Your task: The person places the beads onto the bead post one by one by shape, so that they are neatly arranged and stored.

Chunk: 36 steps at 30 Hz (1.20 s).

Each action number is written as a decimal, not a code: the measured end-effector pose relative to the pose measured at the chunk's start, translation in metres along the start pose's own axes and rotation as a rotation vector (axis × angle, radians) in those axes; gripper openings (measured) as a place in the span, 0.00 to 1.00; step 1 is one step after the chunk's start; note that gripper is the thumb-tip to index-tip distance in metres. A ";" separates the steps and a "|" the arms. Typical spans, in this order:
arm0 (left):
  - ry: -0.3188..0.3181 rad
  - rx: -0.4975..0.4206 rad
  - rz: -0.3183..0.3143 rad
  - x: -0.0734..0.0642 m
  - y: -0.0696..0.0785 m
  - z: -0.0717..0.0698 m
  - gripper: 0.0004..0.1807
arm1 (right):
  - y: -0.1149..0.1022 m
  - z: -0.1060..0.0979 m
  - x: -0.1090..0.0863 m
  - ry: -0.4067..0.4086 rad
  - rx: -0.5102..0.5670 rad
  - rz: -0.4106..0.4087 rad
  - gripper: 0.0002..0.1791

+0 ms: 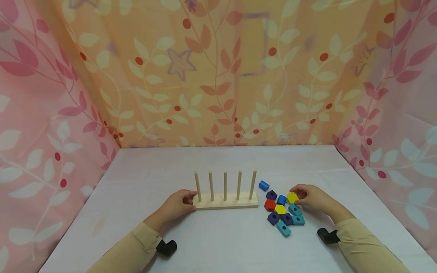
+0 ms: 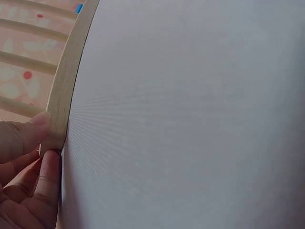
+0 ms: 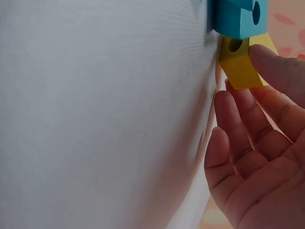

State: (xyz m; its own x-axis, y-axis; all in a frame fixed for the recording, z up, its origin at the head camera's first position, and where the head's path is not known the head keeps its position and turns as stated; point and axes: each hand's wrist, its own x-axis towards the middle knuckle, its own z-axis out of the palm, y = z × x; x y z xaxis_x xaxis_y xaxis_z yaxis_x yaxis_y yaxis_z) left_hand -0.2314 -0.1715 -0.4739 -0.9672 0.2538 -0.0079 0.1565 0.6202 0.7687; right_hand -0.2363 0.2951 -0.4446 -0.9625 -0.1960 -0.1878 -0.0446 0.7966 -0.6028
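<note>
A pale wooden peg stand (image 1: 225,204) with several upright pegs sits mid-table. My left hand (image 1: 175,204) grips its left end, and in the left wrist view the thumb lies on the base (image 2: 71,71) with fingers against its end. On the right, my right hand (image 1: 313,198) pinches a yellow hexagonal bead (image 1: 292,197) at the edge of a bead cluster. The right wrist view shows the thumb on that bead (image 3: 242,69), its hole visible, right beside a teal rectangular bead (image 3: 233,21). The other right fingers are loosely bent.
Around the yellow bead lie a red bead (image 1: 270,205), a second yellow bead (image 1: 280,209), blue cylinders (image 1: 264,185), purple beads (image 1: 273,218) and teal beads (image 1: 283,228). A flowered curtain (image 1: 218,76) stands behind the white table (image 1: 218,242).
</note>
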 end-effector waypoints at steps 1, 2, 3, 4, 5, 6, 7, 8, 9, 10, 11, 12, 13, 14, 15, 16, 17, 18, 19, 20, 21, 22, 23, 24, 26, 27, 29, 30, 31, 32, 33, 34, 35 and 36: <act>-0.002 0.003 -0.003 0.000 0.001 0.000 0.25 | 0.001 0.000 0.000 -0.005 0.004 0.006 0.19; -0.003 0.009 -0.006 0.000 0.003 0.000 0.26 | 0.001 0.001 0.000 -0.011 0.002 0.007 0.18; -0.004 0.013 -0.007 0.000 0.004 0.000 0.26 | 0.001 0.001 0.001 -0.015 0.006 0.009 0.17; -0.006 0.013 -0.009 0.000 0.005 0.000 0.26 | 0.002 0.001 0.001 -0.018 0.008 0.003 0.16; -0.007 0.014 -0.007 0.000 0.006 -0.001 0.26 | 0.001 0.001 0.001 -0.019 0.012 -0.001 0.14; -0.008 0.019 -0.006 0.000 0.007 -0.001 0.26 | 0.001 0.001 0.001 -0.021 0.014 -0.007 0.13; -0.008 0.019 -0.010 0.000 0.008 -0.001 0.26 | 0.001 0.000 0.001 -0.021 0.013 -0.013 0.12; -0.009 0.018 -0.009 0.000 0.008 -0.001 0.26 | 0.000 0.000 0.001 -0.023 0.013 -0.019 0.11; -0.009 0.017 -0.010 0.000 0.008 -0.001 0.26 | -0.001 -0.001 0.001 -0.022 0.011 -0.024 0.11; -0.011 0.017 -0.014 0.001 0.009 -0.001 0.25 | -0.002 -0.002 0.001 -0.022 0.009 -0.031 0.10; -0.011 0.016 -0.017 0.001 0.009 -0.001 0.25 | -0.003 -0.003 0.001 -0.023 0.009 -0.032 0.10; -0.012 0.014 -0.022 0.002 0.009 -0.001 0.26 | -0.005 -0.005 0.001 -0.022 0.008 -0.034 0.10; -0.013 0.014 -0.020 0.002 0.009 -0.001 0.26 | -0.007 -0.007 0.001 -0.020 0.011 -0.033 0.10; -0.014 0.012 -0.021 0.002 0.010 -0.001 0.26 | -0.009 -0.009 0.001 -0.019 0.016 -0.034 0.10; -0.012 0.016 -0.019 0.003 0.009 -0.001 0.25 | -0.011 -0.011 0.001 -0.018 0.019 -0.036 0.10; -0.012 0.015 -0.020 0.003 0.009 -0.001 0.25 | -0.014 -0.014 0.001 -0.016 0.021 -0.040 0.10; -0.010 0.017 -0.021 0.004 0.009 -0.001 0.25 | -0.017 -0.017 0.001 -0.013 0.022 -0.044 0.10; -0.010 0.017 -0.021 0.005 0.008 -0.001 0.25 | -0.020 -0.020 0.002 -0.009 0.020 -0.052 0.10; -0.007 0.016 -0.025 0.005 0.008 0.000 0.25 | -0.024 -0.023 0.002 -0.006 0.017 -0.061 0.11; -0.006 0.014 -0.033 0.006 0.008 0.000 0.25 | -0.028 -0.025 0.003 -0.001 0.008 -0.074 0.11; -0.004 0.014 -0.036 0.007 0.007 0.000 0.25 | -0.033 -0.028 0.004 0.005 -0.001 -0.088 0.11; -0.004 0.010 -0.043 0.007 0.006 0.000 0.25 | -0.038 -0.031 0.004 0.012 -0.007 -0.102 0.11; -0.002 0.009 -0.046 0.008 0.006 0.001 0.25 | -0.042 -0.033 0.005 0.018 -0.009 -0.118 0.11; -0.002 0.007 -0.047 0.008 0.006 0.001 0.25 | -0.047 -0.035 0.005 0.024 -0.012 -0.132 0.11; -0.002 0.003 -0.048 0.008 0.005 0.001 0.25 | -0.058 -0.039 0.007 0.035 -0.012 -0.163 0.12; -0.002 0.002 -0.050 0.008 0.005 0.001 0.25 | -0.063 -0.041 0.007 0.040 -0.010 -0.179 0.12; -0.005 0.003 -0.051 0.008 0.004 0.001 0.25 | -0.074 -0.044 0.008 0.050 -0.010 -0.208 0.12; -0.007 0.005 -0.050 0.007 0.004 0.001 0.25 | -0.080 -0.045 0.009 0.055 -0.010 -0.220 0.12; -0.008 0.005 -0.051 0.007 0.004 0.001 0.25 | -0.085 -0.046 0.009 0.059 -0.009 -0.239 0.12; -0.008 0.006 -0.051 0.007 0.003 0.001 0.25 | -0.091 -0.047 0.010 0.067 -0.010 -0.253 0.12; -0.010 0.011 -0.049 0.006 0.003 0.001 0.25 | -0.097 -0.049 0.010 0.073 -0.010 -0.267 0.12; -0.010 0.014 -0.047 0.006 0.003 0.001 0.25 | -0.102 -0.050 0.011 0.078 -0.010 -0.283 0.12; -0.011 0.010 -0.049 0.005 0.003 0.001 0.25 | -0.108 -0.051 0.012 0.082 -0.007 -0.297 0.12; -0.010 0.007 -0.048 0.005 0.003 0.001 0.25 | -0.113 -0.051 0.013 0.087 -0.005 -0.311 0.12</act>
State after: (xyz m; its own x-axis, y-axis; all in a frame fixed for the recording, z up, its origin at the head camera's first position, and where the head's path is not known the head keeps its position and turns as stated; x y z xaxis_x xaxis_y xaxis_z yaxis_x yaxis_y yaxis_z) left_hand -0.2351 -0.1675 -0.4725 -0.9718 0.2303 -0.0511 0.1109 0.6372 0.7627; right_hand -0.2579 0.2314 -0.3389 -0.9216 -0.3814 0.0720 -0.3416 0.7088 -0.6172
